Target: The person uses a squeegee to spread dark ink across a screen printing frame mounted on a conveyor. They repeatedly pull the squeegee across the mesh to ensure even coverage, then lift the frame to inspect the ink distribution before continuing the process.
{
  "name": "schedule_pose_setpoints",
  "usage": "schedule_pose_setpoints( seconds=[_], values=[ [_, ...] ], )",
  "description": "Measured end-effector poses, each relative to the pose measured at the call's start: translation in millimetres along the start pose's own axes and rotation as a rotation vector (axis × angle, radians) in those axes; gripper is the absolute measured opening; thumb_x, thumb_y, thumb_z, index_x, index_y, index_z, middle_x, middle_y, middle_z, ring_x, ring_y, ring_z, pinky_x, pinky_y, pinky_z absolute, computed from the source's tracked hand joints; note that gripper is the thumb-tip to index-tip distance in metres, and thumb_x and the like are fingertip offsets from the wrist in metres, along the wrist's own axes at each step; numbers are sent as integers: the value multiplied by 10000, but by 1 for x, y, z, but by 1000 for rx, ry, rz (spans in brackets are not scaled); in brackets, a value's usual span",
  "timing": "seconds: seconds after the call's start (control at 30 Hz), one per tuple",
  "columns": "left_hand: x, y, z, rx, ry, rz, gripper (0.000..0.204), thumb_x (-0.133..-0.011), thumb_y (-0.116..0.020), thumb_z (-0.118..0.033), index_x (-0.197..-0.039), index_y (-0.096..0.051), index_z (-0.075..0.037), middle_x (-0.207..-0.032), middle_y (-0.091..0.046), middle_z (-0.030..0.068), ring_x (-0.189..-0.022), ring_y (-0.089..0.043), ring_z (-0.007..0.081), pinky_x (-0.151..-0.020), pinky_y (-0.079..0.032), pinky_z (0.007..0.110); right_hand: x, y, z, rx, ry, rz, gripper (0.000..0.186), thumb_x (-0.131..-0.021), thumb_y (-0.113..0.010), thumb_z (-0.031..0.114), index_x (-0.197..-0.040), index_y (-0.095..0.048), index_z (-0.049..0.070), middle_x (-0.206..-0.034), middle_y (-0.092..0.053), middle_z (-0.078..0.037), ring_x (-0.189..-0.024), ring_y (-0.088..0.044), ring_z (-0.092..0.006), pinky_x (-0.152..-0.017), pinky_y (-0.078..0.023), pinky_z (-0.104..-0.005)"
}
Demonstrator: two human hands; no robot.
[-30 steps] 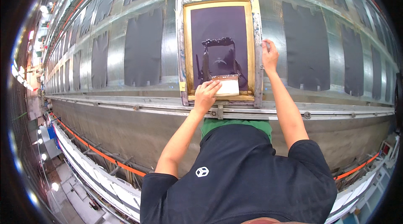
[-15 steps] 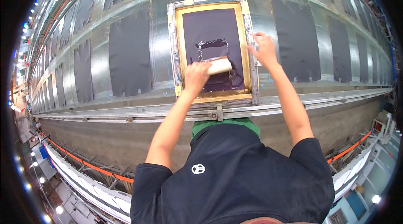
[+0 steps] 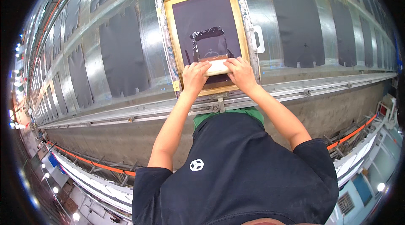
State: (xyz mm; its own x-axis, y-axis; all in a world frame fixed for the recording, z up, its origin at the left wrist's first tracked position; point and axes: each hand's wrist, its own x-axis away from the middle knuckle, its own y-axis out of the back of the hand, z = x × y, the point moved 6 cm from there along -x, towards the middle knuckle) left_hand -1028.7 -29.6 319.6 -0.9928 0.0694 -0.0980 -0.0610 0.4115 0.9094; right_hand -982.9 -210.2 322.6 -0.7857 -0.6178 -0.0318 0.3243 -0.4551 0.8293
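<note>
A squeegee with a pale handle [image 3: 217, 68] lies across the lower part of a framed printing screen [image 3: 202, 10]. My left hand [image 3: 195, 77] grips the handle's left end, and my right hand [image 3: 241, 73] is wrapped round its right end. Just beyond the squeegee, dark wet ink [image 3: 209, 33] marks a squarish outline on the mesh. Yellow tape borders the mesh inside the worn metal frame [image 3: 162, 26]. The squeegee's blade edge is mostly hidden by the handle and my fingers.
Dark fabric pieces [image 3: 122, 52] lie in rows along the long shiny table [image 3: 147, 35], on both sides of the screen. A metal rail [image 3: 287, 94] runs along the table's near edge, with a bracket [image 3: 218, 105] at the frame. Behind me stretches an orange strip [image 3: 93, 163].
My right hand has come from beside the frame's right edge onto the squeegee. The squeegee, tilted before in my left hand, is now held more level by both.
</note>
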Motion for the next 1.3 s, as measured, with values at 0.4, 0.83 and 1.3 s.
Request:
schedule_pose_setpoints(
  seconds=[0.4,0.83,1.3],
  values=[
    [-75,0,40,105,105,65,306,-743,-721,-43,-1020,-806,-144,-1041,-765,102,-972,-706,309,-902,-543,413,-67,10,-32,-67,66,-143,329,-760,-738,70,-1087,-731,92,-1098,-723,-54,-991,-614,-301,-896,-518,-426],
    [28,-4,-4,79,-4,-17,482,-663,-745,-2,-1125,-731,-138,-1227,-723,5,-1180,-635,239,-963,-482,396,-43,38,-170,-236,-383,-609,333,-940,-710,307,-1200,-714,100,-1041,-685,-141,-898,-622,-267,-845,-489,-403],
    [103,42,35,112,31,-108,597,-639,-764,-3,-1217,-693,-133,-1296,-684,8,-1245,-598,240,-979,-471,409,-97,41,-93,-378,-562,-575,317,-992,-625,348,-1116,-746,83,-1030,-761,-148,-937,-722,-282,-856,-530,-388]
  ],
)
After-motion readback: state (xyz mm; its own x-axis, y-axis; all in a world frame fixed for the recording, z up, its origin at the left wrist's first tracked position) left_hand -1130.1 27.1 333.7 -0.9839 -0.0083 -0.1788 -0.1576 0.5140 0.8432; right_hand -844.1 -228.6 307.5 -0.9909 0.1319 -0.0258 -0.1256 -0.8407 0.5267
